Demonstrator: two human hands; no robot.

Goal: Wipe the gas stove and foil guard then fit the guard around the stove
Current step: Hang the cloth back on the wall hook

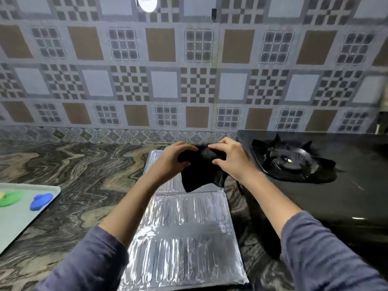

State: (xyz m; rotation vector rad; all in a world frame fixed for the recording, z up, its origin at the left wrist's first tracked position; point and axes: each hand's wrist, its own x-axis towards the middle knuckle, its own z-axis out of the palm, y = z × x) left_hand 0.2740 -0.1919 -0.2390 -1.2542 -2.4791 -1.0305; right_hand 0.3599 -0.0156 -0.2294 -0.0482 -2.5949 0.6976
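A silver foil guard (184, 232) lies folded flat on the marbled counter in front of me. Above its far end a black cloth (201, 173) hangs, bunched at the top. My left hand (172, 160) grips the cloth's left side and my right hand (231, 158) grips its right side. The black gas stove (336, 198) stands to the right of the guard, with its burner and pan support (291, 160) near the wall. Part of the guard's far end is hidden behind the cloth and my hands.
A pale green tray (19, 223) sits at the counter's left edge, holding a blue object (41, 201) and a green one (10, 198). A patterned tiled wall (189, 80) rises behind the counter. Marbled countertop (88, 175) stretches between tray and guard.
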